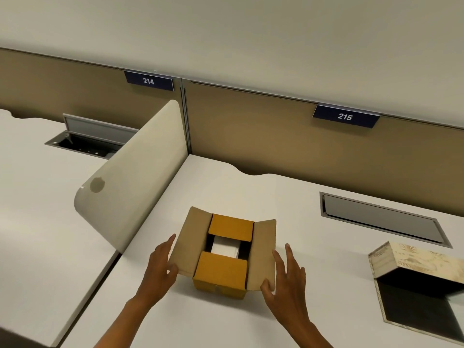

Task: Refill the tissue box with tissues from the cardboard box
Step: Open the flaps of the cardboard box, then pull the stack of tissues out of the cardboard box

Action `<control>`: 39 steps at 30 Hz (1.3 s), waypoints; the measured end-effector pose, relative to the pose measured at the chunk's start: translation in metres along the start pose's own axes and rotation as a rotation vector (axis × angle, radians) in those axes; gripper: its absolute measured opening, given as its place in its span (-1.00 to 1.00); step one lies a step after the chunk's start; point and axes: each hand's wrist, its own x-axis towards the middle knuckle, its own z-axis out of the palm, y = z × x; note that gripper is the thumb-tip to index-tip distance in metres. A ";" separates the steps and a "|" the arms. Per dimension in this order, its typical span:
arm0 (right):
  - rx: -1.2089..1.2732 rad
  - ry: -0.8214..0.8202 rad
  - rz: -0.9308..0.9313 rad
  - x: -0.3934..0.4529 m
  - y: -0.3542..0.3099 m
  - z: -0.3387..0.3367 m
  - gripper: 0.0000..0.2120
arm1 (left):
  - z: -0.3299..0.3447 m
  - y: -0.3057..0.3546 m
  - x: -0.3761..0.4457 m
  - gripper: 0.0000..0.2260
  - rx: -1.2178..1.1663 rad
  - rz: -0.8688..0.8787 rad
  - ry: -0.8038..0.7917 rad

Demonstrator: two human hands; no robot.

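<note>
A small cardboard box [221, 272] stands on the white desk [288, 192] in front of me. Its two long flaps are spread outward, while the two short flaps lie folded in. White tissues [224, 248] show through the gap between them. My left hand [160, 264] holds the left flap, thumb on its near edge and fingers behind it. My right hand [283, 275] holds the right flap the same way. The patterned tissue box [416, 272] lies open at the right edge of the desk, its dark inside showing.
A curved white divider [130, 177] separates this desk from the one on the left. A closed metal cable hatch [381, 219] is set into the desk behind the tissue box. Tan partition panels with signs 214 and 215 stand at the back.
</note>
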 end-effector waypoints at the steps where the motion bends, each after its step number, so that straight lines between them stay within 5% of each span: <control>1: -0.049 -0.010 0.001 0.002 0.002 0.001 -0.29 | 0.002 -0.001 0.000 -0.34 0.092 0.025 0.013; 6: -0.244 -0.182 -0.066 0.015 0.004 0.002 -0.39 | 0.012 0.014 0.010 -0.40 0.436 0.054 -0.049; 13: -0.111 -0.298 -0.207 0.031 -0.011 0.002 -0.47 | 0.029 0.032 0.029 -0.55 0.451 0.167 -0.233; 18: -0.033 -0.327 -0.206 0.038 -0.024 0.005 -0.60 | 0.030 0.044 0.042 -0.71 0.335 0.129 -0.304; 24: 0.397 -0.324 -0.121 0.042 -0.033 -0.011 -0.72 | 0.001 0.071 0.053 -0.85 -0.058 -0.003 -0.416; 28: 0.459 -0.438 -0.235 0.032 -0.034 -0.017 -0.73 | -0.009 0.073 0.050 -0.86 -0.005 0.017 -0.608; 32: 0.272 -0.506 -0.318 0.024 -0.037 -0.011 -0.79 | 0.005 0.068 0.040 -0.58 0.341 0.123 -0.752; 39: 0.124 -0.522 -0.372 0.016 -0.041 0.007 -0.73 | 0.029 0.058 0.028 -0.21 0.557 0.109 -0.682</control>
